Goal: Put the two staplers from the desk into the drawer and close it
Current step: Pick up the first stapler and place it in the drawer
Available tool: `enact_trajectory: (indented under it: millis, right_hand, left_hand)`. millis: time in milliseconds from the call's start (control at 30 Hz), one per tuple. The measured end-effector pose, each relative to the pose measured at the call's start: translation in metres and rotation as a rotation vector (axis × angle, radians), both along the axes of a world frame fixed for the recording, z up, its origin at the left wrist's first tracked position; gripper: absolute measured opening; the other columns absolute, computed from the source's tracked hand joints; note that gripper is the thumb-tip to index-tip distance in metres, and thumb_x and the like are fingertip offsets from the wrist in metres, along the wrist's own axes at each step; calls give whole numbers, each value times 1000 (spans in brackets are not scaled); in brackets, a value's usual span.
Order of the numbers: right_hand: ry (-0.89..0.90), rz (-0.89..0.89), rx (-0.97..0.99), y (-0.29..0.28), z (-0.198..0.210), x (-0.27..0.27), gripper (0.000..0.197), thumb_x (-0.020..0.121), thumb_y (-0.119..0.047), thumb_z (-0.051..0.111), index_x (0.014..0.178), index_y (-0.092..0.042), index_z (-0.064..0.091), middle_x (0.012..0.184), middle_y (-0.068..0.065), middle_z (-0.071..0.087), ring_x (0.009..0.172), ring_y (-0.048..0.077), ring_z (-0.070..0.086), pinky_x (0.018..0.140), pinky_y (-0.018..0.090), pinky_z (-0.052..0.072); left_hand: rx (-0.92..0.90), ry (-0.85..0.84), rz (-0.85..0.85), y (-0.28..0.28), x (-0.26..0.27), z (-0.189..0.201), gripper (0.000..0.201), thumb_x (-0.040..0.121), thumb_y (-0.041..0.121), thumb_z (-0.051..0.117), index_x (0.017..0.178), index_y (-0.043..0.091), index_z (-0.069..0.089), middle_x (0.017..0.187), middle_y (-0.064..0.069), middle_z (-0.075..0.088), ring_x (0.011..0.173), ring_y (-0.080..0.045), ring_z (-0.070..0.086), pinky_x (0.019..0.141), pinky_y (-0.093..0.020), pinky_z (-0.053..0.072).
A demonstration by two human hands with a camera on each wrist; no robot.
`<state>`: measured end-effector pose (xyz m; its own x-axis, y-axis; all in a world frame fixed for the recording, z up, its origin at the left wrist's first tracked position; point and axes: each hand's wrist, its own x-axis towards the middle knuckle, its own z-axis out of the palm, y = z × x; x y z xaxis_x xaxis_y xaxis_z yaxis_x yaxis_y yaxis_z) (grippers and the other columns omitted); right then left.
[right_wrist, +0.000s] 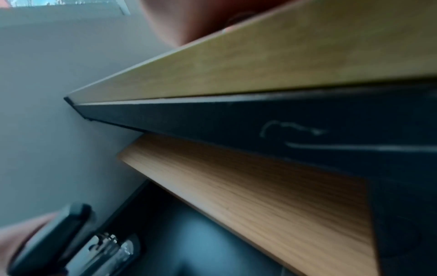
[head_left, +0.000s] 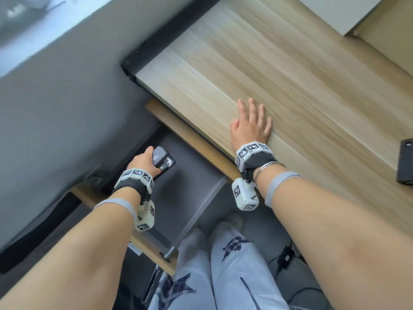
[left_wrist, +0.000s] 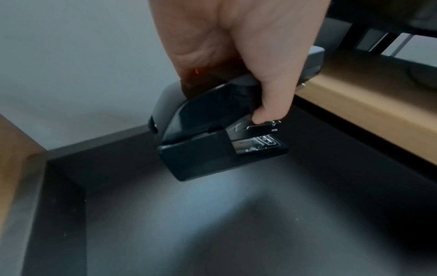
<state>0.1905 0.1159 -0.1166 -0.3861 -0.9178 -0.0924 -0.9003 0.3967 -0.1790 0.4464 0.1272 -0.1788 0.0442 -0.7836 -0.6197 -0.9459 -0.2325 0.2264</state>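
My left hand grips a black and grey stapler and holds it over the dark inside of the open drawer, near its back left corner. In the left wrist view the stapler hangs a little above the drawer floor, my fingers curled round its top. The right wrist view catches the same stapler at the lower left. My right hand lies flat, fingers straight, on the wooden desk near its front edge. A second dark stapler lies on the desk at the far right.
The drawer's steel front juts out towards my legs. A grey wall runs close on the left. A wooden shelf edge sits under the desk top, over the back of the drawer.
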Motion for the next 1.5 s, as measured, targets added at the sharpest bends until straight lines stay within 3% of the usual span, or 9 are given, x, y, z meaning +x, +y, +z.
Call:
enact_trajectory:
  millis: [100,300,433,667,767,867,1133,1333,1500]
  right_hand:
    - [20,-5,-32,-4,-4,-1,58,93,-26,38,147,-38,22,161,-9,15,149,20,10,120,48,7]
    - [60,-20,-91,-6,-8,1,59,89,-28,40,145,-39,28,159,-7,23,148,20,16,119,49,11]
    - [77,-21,-95,-6,-9,2,59,87,-29,40,145,-39,29,158,-8,24,148,21,18,119,48,13]
    - [72,-14,-88,-6,-9,2,60,88,-30,40,145,-40,27,159,-8,23,148,21,17,119,48,12]
    - [76,-14,-99,-6,-10,2,60,87,-30,40,145,-39,28,158,-7,25,148,22,19,119,49,13]
    - [83,-11,-96,-6,-10,2,59,87,-30,40,145,-39,28,158,-7,26,147,22,20,118,48,14]
    - [47,-26,-102,-5,-6,3,58,88,-29,40,145,-39,31,158,-7,27,147,22,21,118,48,12]
    - [-57,43,77,-6,12,-6,59,93,-28,38,148,-38,20,161,-7,13,150,21,9,120,48,6]
    - [-170,42,147,-1,40,-21,58,92,-24,44,147,-29,27,157,-2,26,147,22,20,118,44,16]
  left_hand:
    - [13,-15,8,-2,-2,-25,43,73,19,66,110,10,44,102,-15,67,80,-30,56,73,-38,50]
    - [-10,-54,6,-11,-1,-59,39,72,19,66,102,10,44,96,-15,66,76,-31,56,68,-36,48]
    - [-24,-53,49,-22,-4,-71,51,73,21,68,116,10,44,106,-18,66,97,-37,64,75,-39,50]
    - [21,-60,98,-28,-8,-89,70,75,23,69,136,13,36,120,-20,62,112,-37,59,84,-42,50]
    - [21,-52,81,-25,-11,-96,55,74,14,68,123,7,44,118,-22,60,108,-38,60,82,-42,50]
    - [44,-33,99,-25,-13,-97,49,73,15,70,115,5,46,116,-23,59,107,-39,59,82,-42,49]
    - [59,3,38,-42,-6,-54,64,69,29,78,123,9,51,129,-18,51,118,-36,53,98,-43,47]
    - [34,31,-62,-45,-14,14,36,78,25,70,110,12,60,115,-8,67,108,-28,61,92,-34,47]
    - [6,92,-174,-62,-43,88,24,79,24,68,99,12,65,105,-8,70,96,-24,62,81,-28,45]
